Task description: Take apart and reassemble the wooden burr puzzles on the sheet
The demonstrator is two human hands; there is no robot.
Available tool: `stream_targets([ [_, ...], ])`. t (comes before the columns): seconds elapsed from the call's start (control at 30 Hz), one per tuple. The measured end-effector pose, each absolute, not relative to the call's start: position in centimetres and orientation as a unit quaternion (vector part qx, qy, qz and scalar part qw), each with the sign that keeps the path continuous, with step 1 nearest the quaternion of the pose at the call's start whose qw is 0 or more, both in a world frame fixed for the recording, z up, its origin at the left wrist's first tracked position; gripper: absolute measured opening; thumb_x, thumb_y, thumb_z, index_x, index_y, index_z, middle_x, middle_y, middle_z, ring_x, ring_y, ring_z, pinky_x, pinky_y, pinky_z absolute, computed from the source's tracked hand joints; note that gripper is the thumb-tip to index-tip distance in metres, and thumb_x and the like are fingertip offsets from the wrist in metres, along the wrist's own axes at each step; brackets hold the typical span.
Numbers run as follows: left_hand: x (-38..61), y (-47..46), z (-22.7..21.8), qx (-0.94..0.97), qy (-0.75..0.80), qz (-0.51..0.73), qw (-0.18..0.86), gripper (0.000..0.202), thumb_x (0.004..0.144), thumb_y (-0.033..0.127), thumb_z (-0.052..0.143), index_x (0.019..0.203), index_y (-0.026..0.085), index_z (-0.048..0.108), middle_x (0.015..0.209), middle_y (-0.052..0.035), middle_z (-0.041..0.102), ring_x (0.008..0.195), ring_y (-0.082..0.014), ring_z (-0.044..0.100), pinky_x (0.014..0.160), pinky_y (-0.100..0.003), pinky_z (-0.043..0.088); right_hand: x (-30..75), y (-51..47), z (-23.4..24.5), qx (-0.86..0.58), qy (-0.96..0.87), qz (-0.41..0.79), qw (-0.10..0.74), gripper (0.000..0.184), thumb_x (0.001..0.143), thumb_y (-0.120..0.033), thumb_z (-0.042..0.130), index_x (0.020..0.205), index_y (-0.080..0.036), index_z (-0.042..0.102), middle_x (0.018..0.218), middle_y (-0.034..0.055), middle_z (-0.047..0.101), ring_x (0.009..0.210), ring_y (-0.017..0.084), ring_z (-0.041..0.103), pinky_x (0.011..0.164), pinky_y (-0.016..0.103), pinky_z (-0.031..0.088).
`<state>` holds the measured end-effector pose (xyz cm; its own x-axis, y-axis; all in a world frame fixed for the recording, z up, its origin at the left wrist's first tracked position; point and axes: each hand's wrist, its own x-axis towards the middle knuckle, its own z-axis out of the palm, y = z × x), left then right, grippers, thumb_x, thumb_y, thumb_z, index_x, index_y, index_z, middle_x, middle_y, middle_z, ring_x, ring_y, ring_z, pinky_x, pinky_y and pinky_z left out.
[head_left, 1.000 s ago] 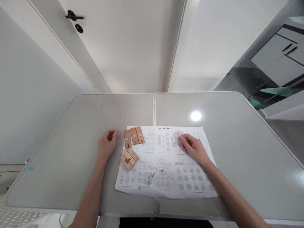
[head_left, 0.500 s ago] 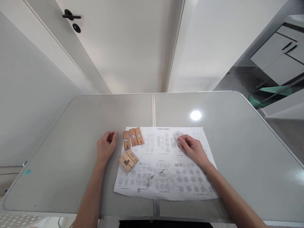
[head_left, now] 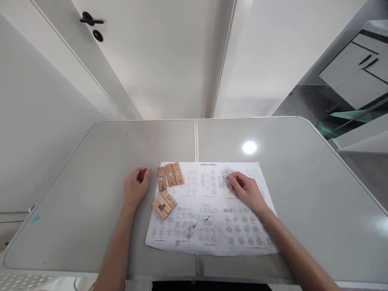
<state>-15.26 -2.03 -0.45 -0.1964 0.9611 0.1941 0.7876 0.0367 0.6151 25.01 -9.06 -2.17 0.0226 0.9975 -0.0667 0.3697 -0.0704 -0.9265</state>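
Observation:
My left hand (head_left: 136,186) rests on the table just left of the wooden pieces, its fingers curled in with nothing visible in them. On the right part of a printed sheet (head_left: 218,226) lies my right hand (head_left: 246,190), loosely closed, with no object showing in it. Flat wooden puzzle pieces (head_left: 171,174) with cut-out notches and handwritten numbers lie on the sheet's upper left corner. Below them, a block of lighter wooden pieces (head_left: 164,205) sits together at an angle, a dark notch in it. Neither hand touches the wood.
The grey table (head_left: 91,194) has a seam down its middle and a bright lamp reflection at the right. Beyond its far edge stands a white door with a black handle (head_left: 91,19). White cabinets (head_left: 348,64) and a green object (head_left: 327,129) are at the far right.

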Motion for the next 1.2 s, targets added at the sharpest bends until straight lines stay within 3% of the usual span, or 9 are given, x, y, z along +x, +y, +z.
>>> stream_targets([
  [1.2,-15.48,-2.08,-0.61,0.621,0.705,0.311,0.142,0.037,0.095,0.053,0.057,0.096,0.020,0.074,0.072,0.0002,0.069,0.061,-0.0147,0.058,0.064,-0.026,0.047,24.93,-8.97,-2.06,-0.608,-0.571,0.406,0.373,0.046,0.104,-0.065,0.051,0.090,-0.023,0.066,0.065,-0.0003,0.061,0.054,0.017,0.047,0.052,0.030,0.040],
])
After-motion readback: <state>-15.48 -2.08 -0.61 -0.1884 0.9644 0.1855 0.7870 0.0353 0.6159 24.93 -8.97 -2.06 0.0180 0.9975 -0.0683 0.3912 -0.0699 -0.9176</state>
